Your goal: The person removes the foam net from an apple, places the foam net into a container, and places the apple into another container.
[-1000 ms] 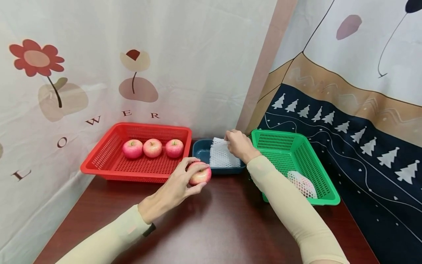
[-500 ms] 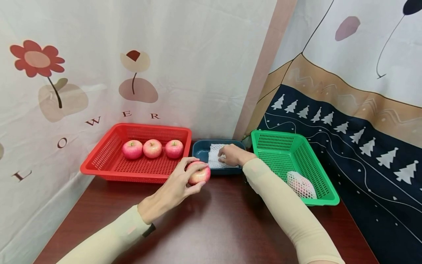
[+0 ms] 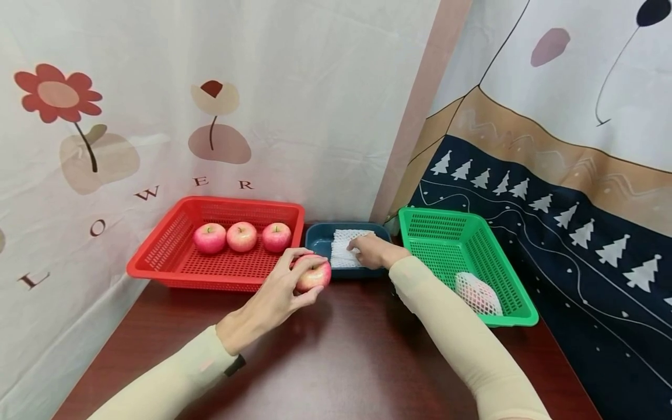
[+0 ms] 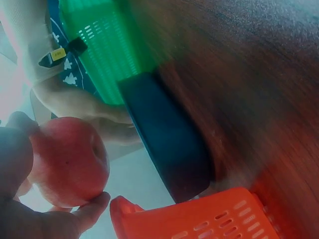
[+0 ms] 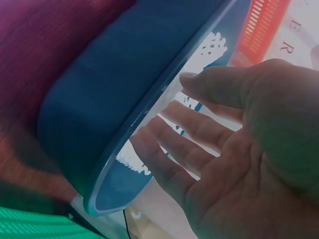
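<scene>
My left hand [image 3: 266, 300] holds a red-pink apple [image 3: 317, 275] between thumb and fingers, above the table in front of the blue tray [image 3: 321, 234]. White foam fruit nets [image 3: 342, 252] lie flat inside that tray. Over its right part is my right hand [image 3: 375, 251], fingertips at the nets. In the right wrist view the thumb [image 5: 214, 84] stands apart from the loosely bent fingers [image 5: 174, 149], and no net is visibly pinched. The left wrist view shows the held apple [image 4: 70, 162] close up, bare of any net.
Several apples [image 3: 241, 237] sit in a row in the red basket [image 3: 210, 281] on the left. The green basket [image 3: 472, 224] on the right holds one net-wrapped apple [image 3: 478, 293]. A printed curtain [image 3: 325, 116] hangs behind the brown table [image 3: 346, 350].
My right hand has come down and slightly left; the nets, raised at their far edge a second ago, now lie flatter. The left hand with the apple has drifted slightly left.
</scene>
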The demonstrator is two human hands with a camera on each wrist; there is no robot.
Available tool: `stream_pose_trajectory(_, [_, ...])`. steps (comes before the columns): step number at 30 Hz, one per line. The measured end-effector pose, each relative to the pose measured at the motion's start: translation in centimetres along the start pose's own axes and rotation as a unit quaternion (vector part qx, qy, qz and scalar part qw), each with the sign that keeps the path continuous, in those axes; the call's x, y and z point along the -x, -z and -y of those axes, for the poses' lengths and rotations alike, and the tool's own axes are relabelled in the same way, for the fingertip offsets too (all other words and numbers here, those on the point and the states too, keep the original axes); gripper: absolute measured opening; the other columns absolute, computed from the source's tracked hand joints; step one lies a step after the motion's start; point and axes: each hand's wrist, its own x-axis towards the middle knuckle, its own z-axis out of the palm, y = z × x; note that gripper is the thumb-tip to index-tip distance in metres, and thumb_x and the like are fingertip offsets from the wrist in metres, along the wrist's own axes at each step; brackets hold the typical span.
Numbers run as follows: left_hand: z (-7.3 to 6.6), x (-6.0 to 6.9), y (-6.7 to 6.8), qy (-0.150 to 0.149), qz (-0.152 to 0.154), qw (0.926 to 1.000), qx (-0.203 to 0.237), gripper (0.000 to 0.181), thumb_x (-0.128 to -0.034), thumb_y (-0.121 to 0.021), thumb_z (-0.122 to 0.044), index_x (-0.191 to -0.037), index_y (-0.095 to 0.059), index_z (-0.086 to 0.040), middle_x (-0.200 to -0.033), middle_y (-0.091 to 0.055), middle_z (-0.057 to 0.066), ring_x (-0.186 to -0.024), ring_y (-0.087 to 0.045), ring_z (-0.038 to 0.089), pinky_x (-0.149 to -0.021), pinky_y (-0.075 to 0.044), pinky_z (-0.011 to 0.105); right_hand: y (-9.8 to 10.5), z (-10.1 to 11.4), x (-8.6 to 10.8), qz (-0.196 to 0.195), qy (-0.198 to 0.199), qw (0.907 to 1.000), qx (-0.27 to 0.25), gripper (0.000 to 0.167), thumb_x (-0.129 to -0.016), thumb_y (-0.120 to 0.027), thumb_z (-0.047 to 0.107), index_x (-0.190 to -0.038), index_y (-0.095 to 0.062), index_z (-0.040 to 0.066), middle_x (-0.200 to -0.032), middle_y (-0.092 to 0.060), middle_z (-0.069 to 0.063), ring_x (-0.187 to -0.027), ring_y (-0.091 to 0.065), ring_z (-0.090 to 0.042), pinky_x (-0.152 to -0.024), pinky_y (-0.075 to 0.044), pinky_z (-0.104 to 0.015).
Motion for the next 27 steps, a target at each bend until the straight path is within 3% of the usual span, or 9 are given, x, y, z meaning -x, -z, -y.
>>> stream_pose_trajectory(1, [0.0,-0.1,0.1,0.001,-0.001,1.0000,-0.001,0.057,-0.1004,-0.092,-0.020,-0.153,-0.072,-0.020,-0.154,-0.062,0.016,-0.139,-0.065,0.030,-0.101,-0.070,0.043,-0.6,-1.0,-0.8,-0.006,0.010,0.9999,0.000,0.045,-0.118,-0.059,0.014,-0.162,-0.070,0.016,-0.171,-0.066,-0.010,-0.166,-0.053,-0.036,-0.139,-0.044,-0.060])
stream_pose_trajectory(4, [0.1,-0.2,0.3,0.007,-0.006,1.0000,0.000,0.057,-0.0994,-0.093,-0.019,-0.153,-0.072,-0.019,-0.154,-0.062,0.017,-0.139,-0.065,0.031,-0.101,-0.070,0.045,-0.2,-0.7,-0.2,-0.014,0.019,0.9997,-0.001,0.045,-0.119,-0.060,0.014,-0.163,-0.068,0.013,-0.171,-0.065,-0.013,-0.164,-0.056,-0.036,-0.138,-0.047,-0.055])
stream_pose_trajectory(8, [0.4,-0.3,0.7,0.014,-0.013,0.9998,-0.002,0.058,-0.0984,-0.093,-0.017,-0.152,-0.072,-0.018,-0.153,-0.063,0.019,-0.139,-0.066,0.034,-0.102,-0.069,0.048,2.3,2.2,3.6,-0.030,0.022,0.9993,0.005,0.044,-0.119,-0.059,0.009,-0.163,-0.067,0.007,-0.170,-0.065,-0.017,-0.161,-0.061,-0.034,-0.135,-0.050,-0.053])
stream_pose_trajectory(18, [1.0,-0.3,1.5,0.032,-0.021,0.9991,-0.017,0.058,-0.0979,-0.092,-0.016,-0.152,-0.073,-0.015,-0.153,-0.067,0.018,-0.139,-0.065,0.035,-0.109,-0.067,0.052,2.7,1.8,5.3,-0.079,0.063,0.9949,0.001,0.042,-0.119,-0.062,0.013,-0.160,-0.068,0.005,-0.163,-0.071,-0.018,-0.147,-0.072,-0.034,-0.125,-0.059,-0.052])
stream_pose_trajectory(27, [1.8,-0.9,2.8,0.037,-0.024,0.9988,-0.020,0.061,-0.0976,-0.093,-0.016,-0.154,-0.071,-0.015,-0.152,-0.064,0.017,-0.144,-0.060,0.033,-0.112,-0.067,0.053,3.4,2.0,7.3,-0.132,0.069,0.9887,0.016,0.040,-0.118,-0.067,0.018,-0.156,-0.071,0.006,-0.157,-0.074,-0.018,-0.143,-0.073,-0.034,-0.122,-0.062,-0.051])
